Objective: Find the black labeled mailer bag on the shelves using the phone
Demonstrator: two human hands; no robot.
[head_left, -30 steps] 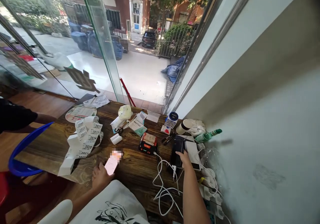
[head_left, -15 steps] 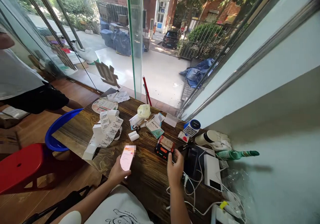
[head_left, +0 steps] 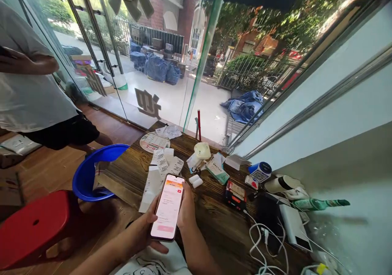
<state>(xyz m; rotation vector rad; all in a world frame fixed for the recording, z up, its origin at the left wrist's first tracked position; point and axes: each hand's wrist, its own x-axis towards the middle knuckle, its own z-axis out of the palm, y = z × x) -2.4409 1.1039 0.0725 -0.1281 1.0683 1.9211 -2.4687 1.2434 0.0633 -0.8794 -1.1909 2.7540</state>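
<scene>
A smartphone with a lit white and pink screen is upright in front of me, above the near edge of the wooden table. My left hand grips its left side, the thumb along the edge. My right hand closes around its right side, fingers partly hidden behind the phone. Beyond the phone lie curled strips of printed number labels. Two small white rolls lie just past my right hand. A black and orange portable label printer stands farther right with a white cable plugged in.
Green boxes, a QR-code stand, a green bottle and a white device with tangled cables crowd the right side. A blue tub and red stool stand left. A person stands by the glass door.
My right hand has left the printer and moved left onto the phone. The phone is raised closer, now in both hands. The view has turned to the left.
</scene>
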